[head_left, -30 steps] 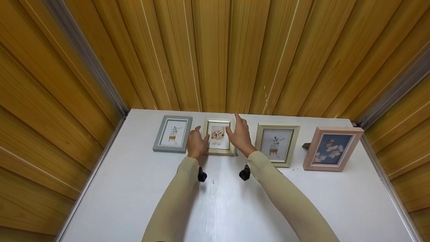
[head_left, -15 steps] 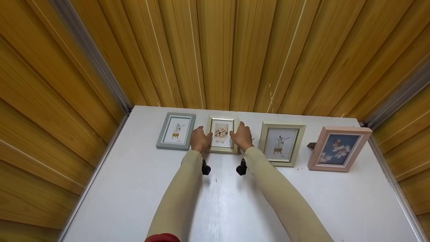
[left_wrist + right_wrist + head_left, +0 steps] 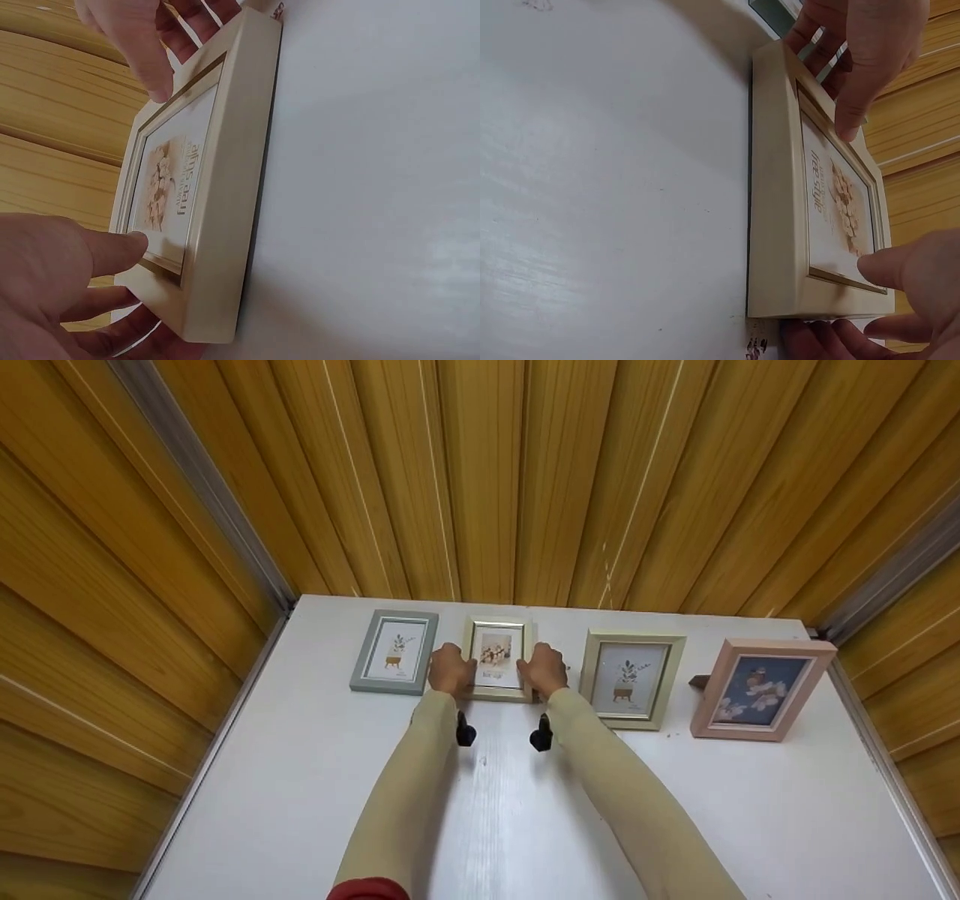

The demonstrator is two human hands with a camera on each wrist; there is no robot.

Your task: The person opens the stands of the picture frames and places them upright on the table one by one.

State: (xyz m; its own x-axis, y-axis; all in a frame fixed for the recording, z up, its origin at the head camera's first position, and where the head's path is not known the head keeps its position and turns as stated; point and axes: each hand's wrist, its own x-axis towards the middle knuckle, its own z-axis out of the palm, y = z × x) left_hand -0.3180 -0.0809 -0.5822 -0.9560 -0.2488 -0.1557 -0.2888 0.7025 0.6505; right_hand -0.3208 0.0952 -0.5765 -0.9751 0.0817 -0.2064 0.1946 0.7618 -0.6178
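A small cream-gold picture frame (image 3: pixel 498 622) lies face up near the back of the white table; its picture reads "free style". My left hand (image 3: pixel 450 669) grips its left side, thumb on the front and fingers curled at the edge. On the opposite side my right hand (image 3: pixel 545 669) holds it the same way. Both thumbs press the front border and glass in the wrist views, where the left hand (image 3: pixel 60 277) and right hand (image 3: pixel 922 292) each appear close up. The lower border of the picture frame (image 3: pixel 229 195) faces the cameras. Fingertips under the edges are partly hidden.
A grey-blue picture frame (image 3: pixel 360 660) lies to the left. Right of my hands stands a larger pale-green picture frame (image 3: pixel 667 682), then a pink one (image 3: pixel 806 682) leaning on its stand. Wood-patterned panels (image 3: pixel 480 495) border the white table (image 3: pixel 487 825).
My right hand has moved down and left onto the frame's right side, its raised index finger now lowered and curled. Fingers of my left hand have curled more. The camera view has shifted slightly.
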